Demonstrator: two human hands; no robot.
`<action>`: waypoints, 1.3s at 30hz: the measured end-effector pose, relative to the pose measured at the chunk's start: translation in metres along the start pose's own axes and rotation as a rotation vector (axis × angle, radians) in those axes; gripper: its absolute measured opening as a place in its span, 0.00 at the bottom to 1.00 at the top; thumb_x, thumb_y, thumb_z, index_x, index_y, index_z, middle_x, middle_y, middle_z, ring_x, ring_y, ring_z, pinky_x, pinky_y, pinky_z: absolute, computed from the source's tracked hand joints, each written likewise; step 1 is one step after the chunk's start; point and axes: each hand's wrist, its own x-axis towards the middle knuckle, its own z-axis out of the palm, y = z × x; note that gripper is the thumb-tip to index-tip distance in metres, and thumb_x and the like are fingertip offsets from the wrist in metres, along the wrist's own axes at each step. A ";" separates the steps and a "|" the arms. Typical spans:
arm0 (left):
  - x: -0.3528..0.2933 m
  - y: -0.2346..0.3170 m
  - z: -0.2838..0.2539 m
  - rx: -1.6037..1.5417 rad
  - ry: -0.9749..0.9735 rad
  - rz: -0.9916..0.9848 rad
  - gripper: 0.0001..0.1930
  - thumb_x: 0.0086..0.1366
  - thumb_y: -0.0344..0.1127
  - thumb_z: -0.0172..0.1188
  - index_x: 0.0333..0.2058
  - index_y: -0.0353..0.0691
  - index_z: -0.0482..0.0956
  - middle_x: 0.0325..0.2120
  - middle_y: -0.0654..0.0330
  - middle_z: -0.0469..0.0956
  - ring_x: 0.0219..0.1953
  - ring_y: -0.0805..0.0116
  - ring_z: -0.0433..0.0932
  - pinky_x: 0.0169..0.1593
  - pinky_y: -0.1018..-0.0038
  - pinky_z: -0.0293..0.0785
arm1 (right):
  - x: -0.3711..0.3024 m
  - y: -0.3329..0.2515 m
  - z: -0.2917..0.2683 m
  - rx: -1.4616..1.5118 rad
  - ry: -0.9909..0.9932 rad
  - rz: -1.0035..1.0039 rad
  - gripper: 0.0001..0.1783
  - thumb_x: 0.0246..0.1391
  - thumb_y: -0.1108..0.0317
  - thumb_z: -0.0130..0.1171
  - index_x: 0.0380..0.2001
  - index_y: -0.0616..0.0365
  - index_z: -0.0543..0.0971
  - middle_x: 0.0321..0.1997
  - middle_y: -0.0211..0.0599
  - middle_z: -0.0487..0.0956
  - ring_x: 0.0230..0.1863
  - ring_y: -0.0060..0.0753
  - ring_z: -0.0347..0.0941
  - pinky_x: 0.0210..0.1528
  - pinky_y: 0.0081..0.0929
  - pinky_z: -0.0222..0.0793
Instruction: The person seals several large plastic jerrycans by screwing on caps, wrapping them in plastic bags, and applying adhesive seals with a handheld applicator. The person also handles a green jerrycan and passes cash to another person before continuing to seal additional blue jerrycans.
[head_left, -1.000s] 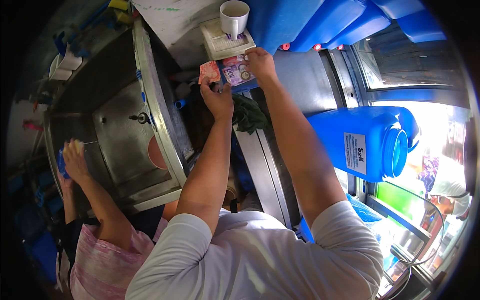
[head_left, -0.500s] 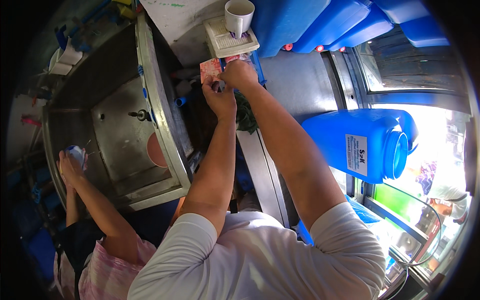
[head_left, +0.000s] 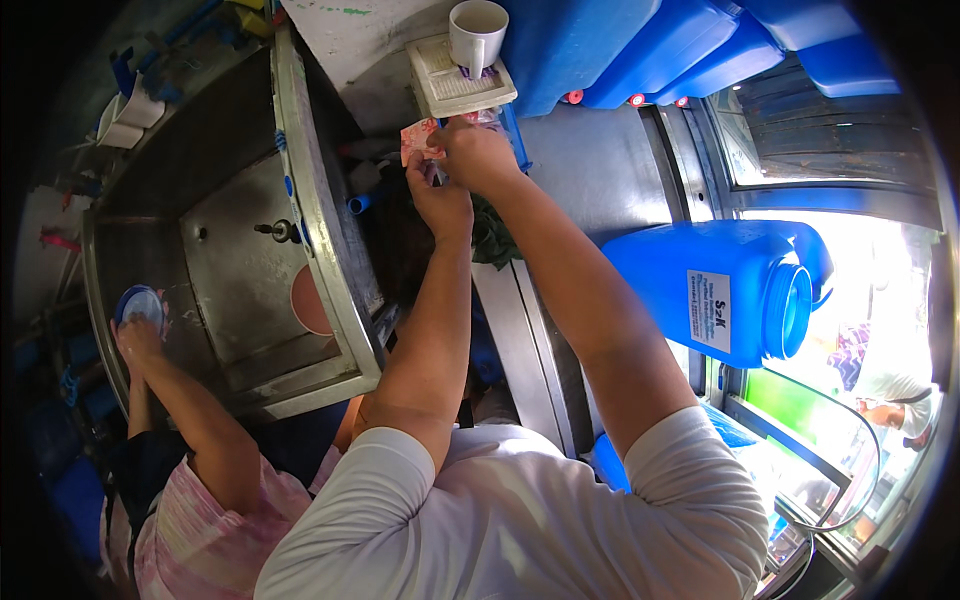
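Orange-red banknotes [head_left: 414, 140] are held up in front of me, below the cream box lid. My left hand [head_left: 440, 203] pinches them from underneath between thumb and fingers. My right hand [head_left: 480, 157] is closed at their right side, its fingertips on the paper and partly hiding it. How many notes there are I cannot tell. Just behind my right hand is a blue container [head_left: 519, 140] with something red and clear inside, mostly covered by the hand. The cream ridged lid [head_left: 432, 72] lies over it, and a white mug [head_left: 474, 45] stands on the lid.
At left is a metal sink [head_left: 318, 215] with a pink round bowl [head_left: 312, 302]. A co-worker's hands [head_left: 140, 335] hold a blue-and-white dish [head_left: 138, 303] there. A large blue jug [head_left: 690, 285] lies at right; more blue jugs [head_left: 650, 60] stand behind. Dark green cloth [head_left: 492, 235] hangs below my wrists.
My right hand has shifted slightly left, its fingers farther over the banknotes. The co-worker's dish has turned and its round face now shows more.
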 end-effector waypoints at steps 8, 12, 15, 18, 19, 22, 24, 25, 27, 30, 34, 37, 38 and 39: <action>-0.006 0.005 -0.004 -0.050 -0.061 0.003 0.39 0.54 0.29 0.73 0.63 0.39 0.64 0.59 0.48 0.68 0.62 0.56 0.69 0.62 0.66 0.69 | 0.015 0.010 -0.018 0.329 0.237 0.175 0.09 0.54 0.61 0.59 0.33 0.50 0.86 0.40 0.41 0.83 0.36 0.52 0.82 0.39 0.41 0.79; -0.004 0.004 -0.010 0.251 -0.133 0.141 0.31 0.50 0.28 0.74 0.54 0.39 0.72 0.59 0.46 0.67 0.60 0.51 0.70 0.62 0.65 0.69 | 0.004 0.028 -0.066 0.142 0.598 0.199 0.08 0.56 0.62 0.59 0.33 0.50 0.84 0.34 0.38 0.83 0.32 0.52 0.82 0.34 0.40 0.79; -0.016 0.002 -0.010 0.377 -0.221 0.305 0.26 0.49 0.30 0.75 0.48 0.40 0.75 0.59 0.44 0.65 0.60 0.47 0.69 0.62 0.63 0.68 | -0.011 0.034 -0.071 -0.197 0.539 0.167 0.07 0.57 0.62 0.58 0.36 0.49 0.83 0.34 0.40 0.82 0.31 0.48 0.82 0.32 0.39 0.79; -0.024 0.000 -0.010 0.403 -0.239 0.330 0.27 0.50 0.31 0.74 0.49 0.41 0.74 0.58 0.46 0.67 0.61 0.46 0.68 0.63 0.60 0.67 | -0.024 0.026 -0.036 -0.358 0.218 0.115 0.09 0.57 0.61 0.59 0.40 0.47 0.82 0.37 0.42 0.82 0.32 0.46 0.83 0.32 0.39 0.79; -0.023 -0.001 -0.009 0.430 -0.254 0.300 0.27 0.50 0.31 0.74 0.50 0.41 0.74 0.58 0.47 0.68 0.61 0.46 0.68 0.63 0.60 0.68 | -0.026 0.024 -0.023 -0.359 0.073 0.110 0.11 0.57 0.59 0.59 0.41 0.47 0.82 0.39 0.44 0.82 0.33 0.47 0.83 0.34 0.39 0.80; -0.018 -0.002 -0.012 0.483 -0.231 0.397 0.27 0.51 0.30 0.74 0.50 0.43 0.74 0.55 0.49 0.71 0.61 0.47 0.69 0.62 0.59 0.68 | -0.032 0.024 -0.006 -0.180 -0.042 0.119 0.15 0.56 0.55 0.61 0.43 0.49 0.82 0.41 0.45 0.83 0.36 0.48 0.83 0.38 0.41 0.79; -0.014 0.000 -0.014 0.471 -0.228 0.347 0.27 0.51 0.30 0.73 0.50 0.43 0.74 0.54 0.50 0.73 0.60 0.49 0.70 0.62 0.60 0.69 | -0.034 0.025 -0.011 0.042 0.077 0.168 0.17 0.55 0.54 0.63 0.42 0.50 0.83 0.40 0.45 0.84 0.38 0.49 0.83 0.40 0.42 0.78; -0.012 0.002 -0.015 0.457 -0.231 0.350 0.26 0.52 0.30 0.73 0.50 0.43 0.74 0.53 0.50 0.73 0.60 0.50 0.70 0.62 0.61 0.69 | -0.037 0.025 -0.017 0.138 0.107 0.229 0.18 0.55 0.53 0.63 0.42 0.51 0.83 0.40 0.45 0.84 0.39 0.50 0.82 0.41 0.42 0.78; -0.006 0.007 -0.015 0.561 -0.218 0.424 0.27 0.51 0.32 0.74 0.50 0.43 0.74 0.53 0.50 0.73 0.59 0.49 0.70 0.61 0.59 0.68 | -0.050 0.028 -0.032 0.296 0.234 0.302 0.18 0.55 0.53 0.63 0.41 0.53 0.83 0.37 0.46 0.84 0.38 0.53 0.81 0.40 0.42 0.76; 0.015 0.019 -0.004 0.718 -0.137 0.552 0.35 0.50 0.37 0.75 0.56 0.44 0.70 0.57 0.47 0.70 0.62 0.46 0.67 0.64 0.55 0.65 | -0.101 0.038 -0.040 0.526 0.325 0.442 0.18 0.56 0.52 0.62 0.38 0.57 0.83 0.32 0.47 0.84 0.35 0.53 0.80 0.39 0.39 0.74; 0.060 0.036 0.021 0.974 -0.039 0.421 0.47 0.51 0.48 0.76 0.66 0.43 0.62 0.63 0.45 0.65 0.66 0.42 0.61 0.68 0.51 0.60 | -0.230 0.038 0.003 0.854 0.022 0.893 0.12 0.64 0.56 0.59 0.34 0.53 0.78 0.19 0.26 0.71 0.20 0.17 0.67 0.22 0.25 0.60; 0.076 0.045 0.027 1.061 -0.058 0.403 0.50 0.51 0.54 0.75 0.67 0.39 0.60 0.65 0.43 0.63 0.68 0.41 0.60 0.69 0.52 0.59 | -0.340 0.023 0.047 1.304 -0.103 1.042 0.08 0.57 0.71 0.59 0.41 0.55 0.77 0.24 0.27 0.72 0.21 0.19 0.68 0.23 0.22 0.66; 0.077 0.049 0.026 1.064 -0.054 0.458 0.51 0.51 0.56 0.75 0.67 0.38 0.59 0.65 0.42 0.63 0.68 0.41 0.59 0.69 0.52 0.59 | -0.368 0.019 0.058 1.293 -0.196 0.968 0.12 0.54 0.74 0.59 0.43 0.55 0.77 0.26 0.27 0.74 0.23 0.21 0.70 0.24 0.23 0.68; 0.070 0.052 0.018 1.073 -0.072 0.558 0.52 0.51 0.57 0.74 0.67 0.36 0.59 0.65 0.41 0.62 0.68 0.40 0.60 0.69 0.53 0.59 | -0.395 0.017 0.065 1.193 -0.295 0.993 0.16 0.50 0.77 0.59 0.44 0.55 0.77 0.27 0.26 0.76 0.24 0.24 0.72 0.26 0.23 0.70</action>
